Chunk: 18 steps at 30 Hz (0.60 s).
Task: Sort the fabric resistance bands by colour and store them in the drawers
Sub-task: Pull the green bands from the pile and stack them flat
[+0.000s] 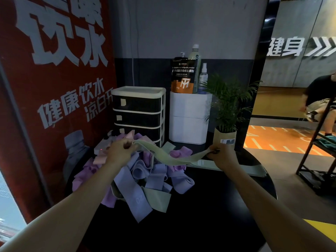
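Both hands (pixel 120 151) pinch soft green band (pixel 174 158).

Drawer unit (pixel 139 113) — lowest drawer front hidden behind the heaped bands (pixel 141 171); drawer labels too small to read. Seated person (pixel 320 99) cut off by the right edge; pump bottle (pixel 182 55) mostly behind the pouch (pixel 183 76).

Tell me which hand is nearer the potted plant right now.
Right. The right hand grips one end of the green band just below-left of the potted plant; the left hand holds the other end, over by the drawer unit.
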Each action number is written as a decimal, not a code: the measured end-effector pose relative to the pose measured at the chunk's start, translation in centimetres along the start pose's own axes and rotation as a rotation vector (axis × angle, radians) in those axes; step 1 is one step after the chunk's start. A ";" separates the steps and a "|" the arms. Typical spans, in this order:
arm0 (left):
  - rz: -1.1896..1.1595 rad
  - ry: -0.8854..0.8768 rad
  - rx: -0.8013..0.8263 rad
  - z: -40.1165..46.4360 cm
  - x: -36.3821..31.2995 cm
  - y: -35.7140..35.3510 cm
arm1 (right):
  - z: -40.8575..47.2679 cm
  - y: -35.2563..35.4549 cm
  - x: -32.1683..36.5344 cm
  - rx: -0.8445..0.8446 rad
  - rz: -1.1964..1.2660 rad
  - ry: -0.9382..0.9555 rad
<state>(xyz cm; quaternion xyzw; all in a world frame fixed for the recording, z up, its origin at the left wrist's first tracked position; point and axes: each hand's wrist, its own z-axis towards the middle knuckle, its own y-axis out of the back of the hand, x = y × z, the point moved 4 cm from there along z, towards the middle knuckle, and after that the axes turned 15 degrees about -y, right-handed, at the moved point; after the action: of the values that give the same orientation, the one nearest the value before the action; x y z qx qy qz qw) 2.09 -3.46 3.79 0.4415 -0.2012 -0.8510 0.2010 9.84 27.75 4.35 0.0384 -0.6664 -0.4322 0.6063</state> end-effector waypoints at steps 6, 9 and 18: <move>0.062 0.007 -0.036 0.1 0.4 0.2 | 0.8 1.1 -1.9 -0.029 0.021 -0.058; 0.081 -0.002 -0.029 0.2 0.2 -0.5 | 1.1 1.5 -2.8 -0.041 0.005 -0.063; 0.143 0.007 -0.064 1.1 -1.7 -4.4 | 2.1 3.1 -6.2 -0.076 0.019 -0.140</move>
<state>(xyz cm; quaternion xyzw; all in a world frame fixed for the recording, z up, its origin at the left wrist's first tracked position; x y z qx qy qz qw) 1.33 1.32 3.28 0.4225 -0.2043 -0.8388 0.2759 11.10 34.33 1.71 -0.0215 -0.6905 -0.4531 0.5633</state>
